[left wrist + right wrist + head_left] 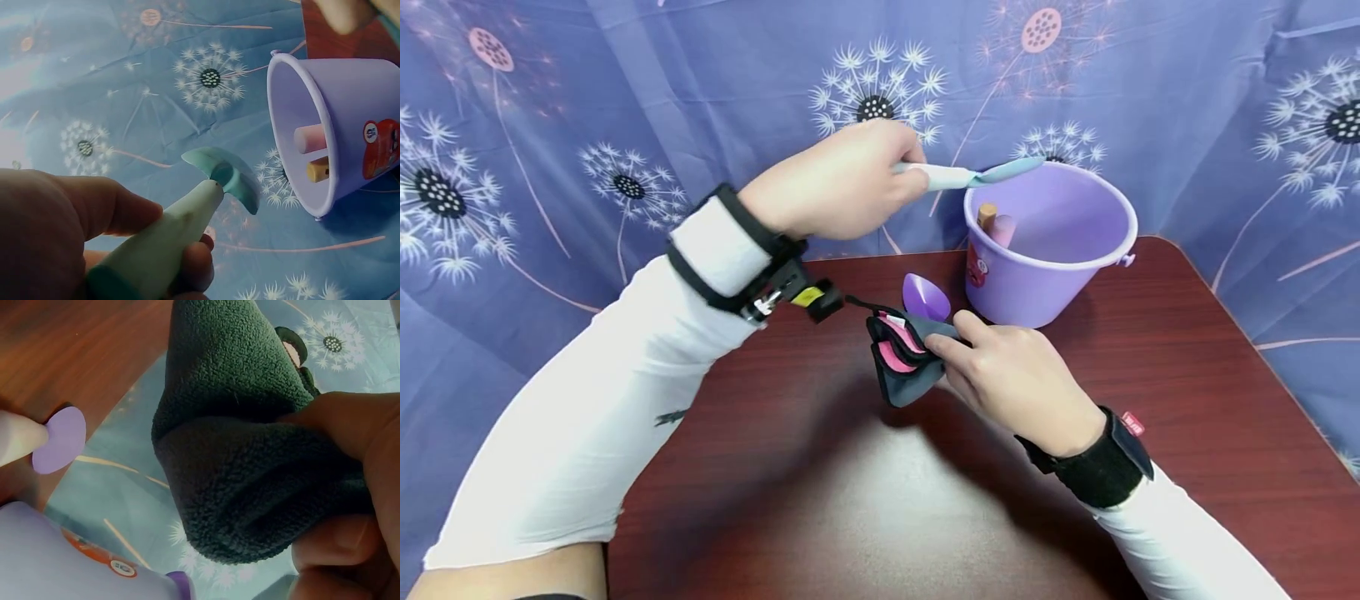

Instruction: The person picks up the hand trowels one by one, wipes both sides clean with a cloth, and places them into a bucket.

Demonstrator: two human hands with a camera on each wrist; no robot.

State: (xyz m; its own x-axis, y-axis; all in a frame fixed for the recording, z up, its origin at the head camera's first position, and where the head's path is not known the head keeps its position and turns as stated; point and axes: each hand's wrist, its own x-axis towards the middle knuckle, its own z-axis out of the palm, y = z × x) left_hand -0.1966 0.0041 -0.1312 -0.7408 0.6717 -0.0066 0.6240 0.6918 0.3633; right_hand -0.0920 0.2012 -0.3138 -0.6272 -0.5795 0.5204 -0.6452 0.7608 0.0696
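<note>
My left hand [853,179] grips the white handle of a toy shovel [951,177] with a teal blade. That blade reaches over the left rim of a lilac bucket [1037,287]; in the left wrist view the shovel [181,231] points away from the hand. My right hand [1022,383] pinches a folded grey cloth [917,383] with black edging and pink inner layers, held low in front of the bucket. The cloth [219,375] looks fuzzy and dark green-grey in the right wrist view. Behind it, a purple shovel [925,296] is partly hidden.
Inside the bucket stand a pink rounded handle [1002,230] and a tan one [987,217]. The dark red-brown table [737,467] ends against a blue curtain [715,75] printed with dandelions, which hangs behind and at the sides.
</note>
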